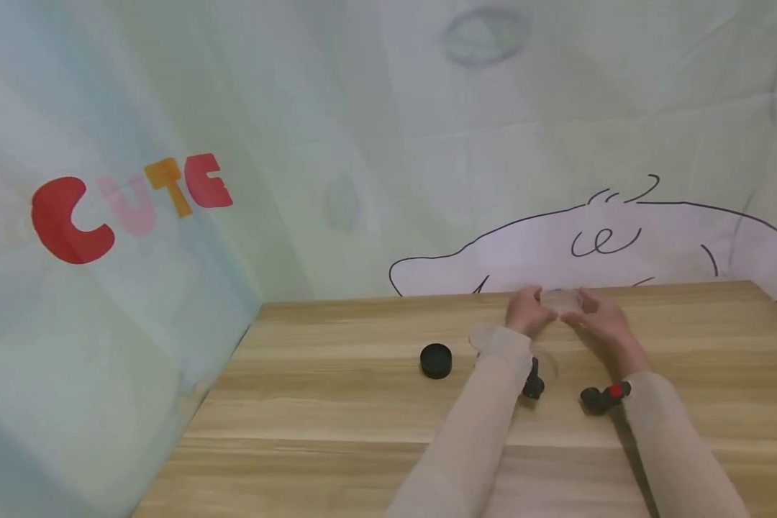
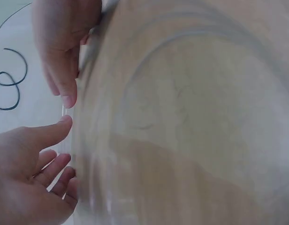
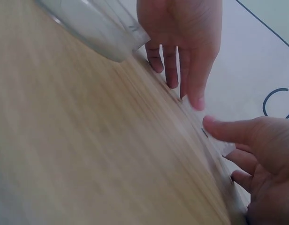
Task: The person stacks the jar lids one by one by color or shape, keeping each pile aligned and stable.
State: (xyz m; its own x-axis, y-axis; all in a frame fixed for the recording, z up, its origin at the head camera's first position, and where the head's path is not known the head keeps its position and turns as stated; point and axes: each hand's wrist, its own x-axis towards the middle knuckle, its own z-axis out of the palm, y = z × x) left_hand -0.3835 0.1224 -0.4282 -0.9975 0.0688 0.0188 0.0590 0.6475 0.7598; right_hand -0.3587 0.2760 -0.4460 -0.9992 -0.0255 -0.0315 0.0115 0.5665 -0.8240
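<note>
Wood-grained tabletop point(image 1: 337, 414) below you. Black round cap point(image 1: 436, 361) left of your left sleeve point(image 1: 469, 428); clear vessel point(image 3: 95, 28) partly hidden by sleeve. At far edge, your left hand point(image 1: 528, 311) and right hand point(image 1: 601, 319) pinch translucent piece point(image 1: 561, 301) between them, each grip narrow. Step in hand: apparently positioning piece; next move likely calls for steady, matched hold. Beyond: printed backdrop point(image 1: 362, 165).

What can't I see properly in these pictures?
Head view: the clear container, partly hidden by the left sleeve.
Head view: the held clear piece, too small to name.
Head view: the cartoon drawing, its bottom hidden by the tabletop.
Left wrist view: the clear container, cut off by edges.
</note>
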